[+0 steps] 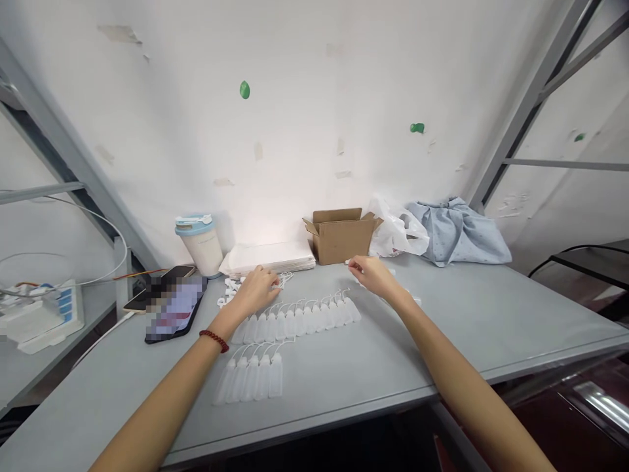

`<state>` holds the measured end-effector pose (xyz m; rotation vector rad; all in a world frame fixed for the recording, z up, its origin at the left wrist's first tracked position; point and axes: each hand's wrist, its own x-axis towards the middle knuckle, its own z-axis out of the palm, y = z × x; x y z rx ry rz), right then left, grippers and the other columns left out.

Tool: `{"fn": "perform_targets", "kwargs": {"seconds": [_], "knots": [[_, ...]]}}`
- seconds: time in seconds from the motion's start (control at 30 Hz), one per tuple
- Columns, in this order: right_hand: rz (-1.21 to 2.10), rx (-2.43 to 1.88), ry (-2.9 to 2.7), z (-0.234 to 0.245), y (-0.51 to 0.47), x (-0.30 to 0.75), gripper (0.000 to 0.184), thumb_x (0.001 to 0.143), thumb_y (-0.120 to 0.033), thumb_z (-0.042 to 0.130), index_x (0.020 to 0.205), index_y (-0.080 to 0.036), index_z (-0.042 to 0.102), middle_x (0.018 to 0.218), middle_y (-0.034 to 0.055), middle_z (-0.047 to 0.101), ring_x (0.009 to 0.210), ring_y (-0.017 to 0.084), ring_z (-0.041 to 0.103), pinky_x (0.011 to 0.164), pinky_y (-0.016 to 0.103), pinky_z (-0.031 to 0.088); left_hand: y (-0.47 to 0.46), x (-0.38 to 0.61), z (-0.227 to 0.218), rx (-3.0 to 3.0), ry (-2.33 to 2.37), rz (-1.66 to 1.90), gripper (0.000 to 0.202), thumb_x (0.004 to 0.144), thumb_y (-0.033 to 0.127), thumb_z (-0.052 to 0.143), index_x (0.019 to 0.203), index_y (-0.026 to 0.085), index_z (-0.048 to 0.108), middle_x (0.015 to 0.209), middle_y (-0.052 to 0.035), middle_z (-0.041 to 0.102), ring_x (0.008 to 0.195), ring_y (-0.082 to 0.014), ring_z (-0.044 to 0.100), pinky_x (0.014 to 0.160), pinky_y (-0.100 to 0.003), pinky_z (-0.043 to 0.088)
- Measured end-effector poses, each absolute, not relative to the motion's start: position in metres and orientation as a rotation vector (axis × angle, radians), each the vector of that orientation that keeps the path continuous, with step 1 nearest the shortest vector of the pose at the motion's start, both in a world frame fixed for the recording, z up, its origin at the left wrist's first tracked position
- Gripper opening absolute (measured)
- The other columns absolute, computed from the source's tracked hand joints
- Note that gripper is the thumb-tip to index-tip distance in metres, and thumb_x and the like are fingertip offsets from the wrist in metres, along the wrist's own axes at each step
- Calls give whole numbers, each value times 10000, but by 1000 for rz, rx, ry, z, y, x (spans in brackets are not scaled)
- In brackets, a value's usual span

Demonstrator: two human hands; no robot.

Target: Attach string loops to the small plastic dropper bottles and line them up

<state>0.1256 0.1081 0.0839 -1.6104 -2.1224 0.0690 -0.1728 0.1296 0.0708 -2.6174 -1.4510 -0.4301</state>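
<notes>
My left hand (256,288) reaches over white cords (287,278) and small white plastic pieces (227,293). Its fingers are bent and somewhat apart, and nothing shows held in them. To the right, my right hand (371,272) has its fingers pinched together, with a small white tip (348,262) showing at them. What that tip belongs to is mostly hidden. Translucent plastic bottles with thin white cords lie side by side in a long row (309,319), with a shorter row (251,379) nearer me. A few clear pieces (417,300) lie partly behind my right wrist.
Along the wall stand a lidded cup (200,246), a stack of white sheets (269,257), an open cardboard box (344,239), a white plastic bag (398,229) and a folded blue cloth (459,233). Two phones, one in front (177,313), lie left on the grey table (339,400).
</notes>
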Motion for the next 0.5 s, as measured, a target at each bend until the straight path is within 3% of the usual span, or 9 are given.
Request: {"fn": "perform_targets", "kwargs": {"seconds": [0.1,0.27,0.5], "knots": [[50,-1705,-2114,85,111,135,134,841,-121,478,832,-146,610,861,65,674,757,154,593,613,217,360,126,-174,70,-2593,-1456,-444,221,768,197,443,706,168,653,762,-105,648,817,-281,540,709,-372,422],[59,-1777,-2145,79,114,139,136,828,-122,503,902,-126,618,944,98,659,826,188,595,613,227,358,122,-186,69,-2586,-1524,-525,244,802,242,420,781,169,652,813,-97,645,852,-268,538,748,-369,427],[60,-1824,-2243,69,119,140,322,784,-4,471,1056,-101,611,1101,139,603,1016,234,552,705,232,371,127,-197,59,-2673,-1518,-555,294,789,259,435,966,167,651,864,-84,661,880,-258,566,820,-378,426]]}}
